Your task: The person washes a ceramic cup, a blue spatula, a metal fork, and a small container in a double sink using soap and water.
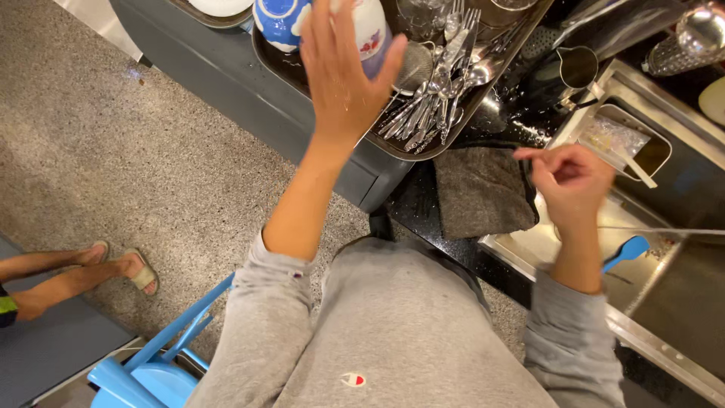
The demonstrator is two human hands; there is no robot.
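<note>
While the left hand (343, 72) spreads open against a white cup (371, 34), the right hand (570, 181) curls loosely, holding nothing.

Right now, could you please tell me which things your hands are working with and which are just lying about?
In hand:
left hand on white-and-blue ceramic mug
grey metal drying tray
right hand, fingers pinched, over steel sink

Lying about:
steel cutlery pile
grey cloth
blue plastic stool
steel jug

Head view, steeply downward, close.
</note>
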